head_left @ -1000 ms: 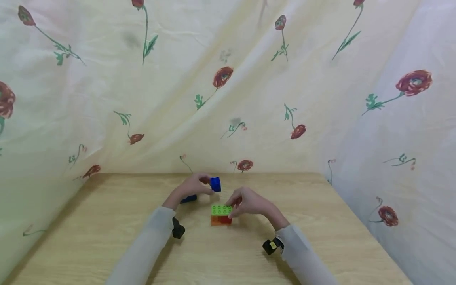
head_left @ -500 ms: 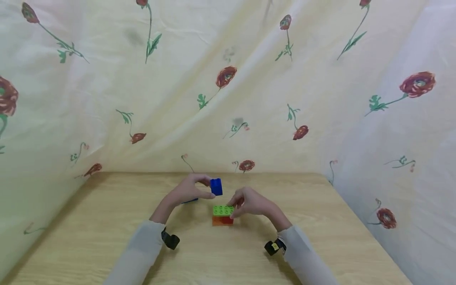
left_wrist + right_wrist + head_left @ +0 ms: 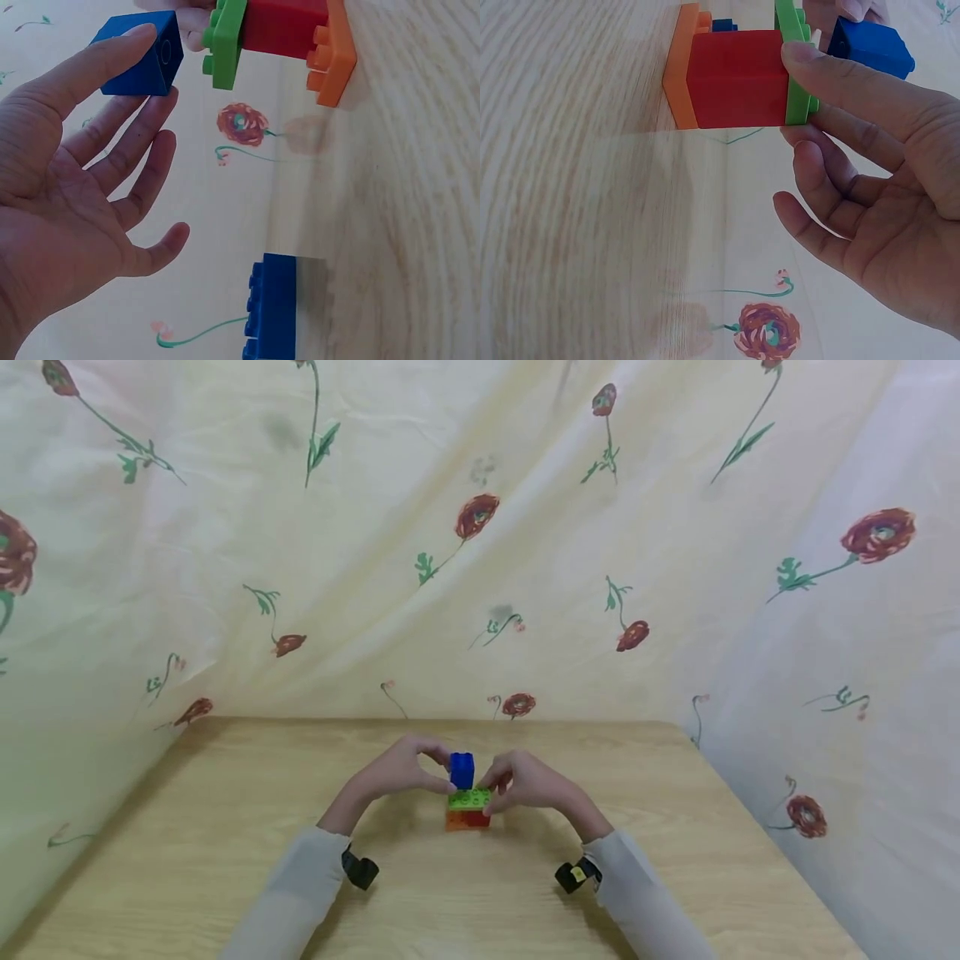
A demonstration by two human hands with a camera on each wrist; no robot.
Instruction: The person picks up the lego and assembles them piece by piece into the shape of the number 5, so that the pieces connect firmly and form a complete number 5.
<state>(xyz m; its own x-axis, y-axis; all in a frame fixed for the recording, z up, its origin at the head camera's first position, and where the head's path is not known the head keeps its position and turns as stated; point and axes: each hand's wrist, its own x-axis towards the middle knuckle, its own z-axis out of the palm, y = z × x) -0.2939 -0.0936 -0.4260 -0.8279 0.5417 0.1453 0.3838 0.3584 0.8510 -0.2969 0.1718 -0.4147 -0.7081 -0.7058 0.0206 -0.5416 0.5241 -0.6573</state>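
A small stack stands on the wooden table (image 3: 225, 827): green plate (image 3: 468, 797) on a red brick (image 3: 735, 79) on an orange plate (image 3: 679, 64). My right hand (image 3: 498, 789) holds the stack from the right, with its thumb (image 3: 832, 75) on the green plate's edge (image 3: 795, 82). My left hand (image 3: 438, 770) pinches a small blue brick (image 3: 462, 770) between thumb and fingers. It hovers just over the green plate's left part. In the left wrist view the blue brick (image 3: 139, 56) sits at my fingertips (image 3: 139, 37), close to the green plate (image 3: 225, 41).
A second, longer blue brick (image 3: 274, 307) lies on the table by my left hand; in the head view the hand hides it. Flowered cloth (image 3: 480, 568) walls the table at the back and both sides. Bare wood stretches towards the table's near edge.
My left hand has carried the blue brick rightward and down, from behind the stack to just above the green plate. The right hand stays on the stack.
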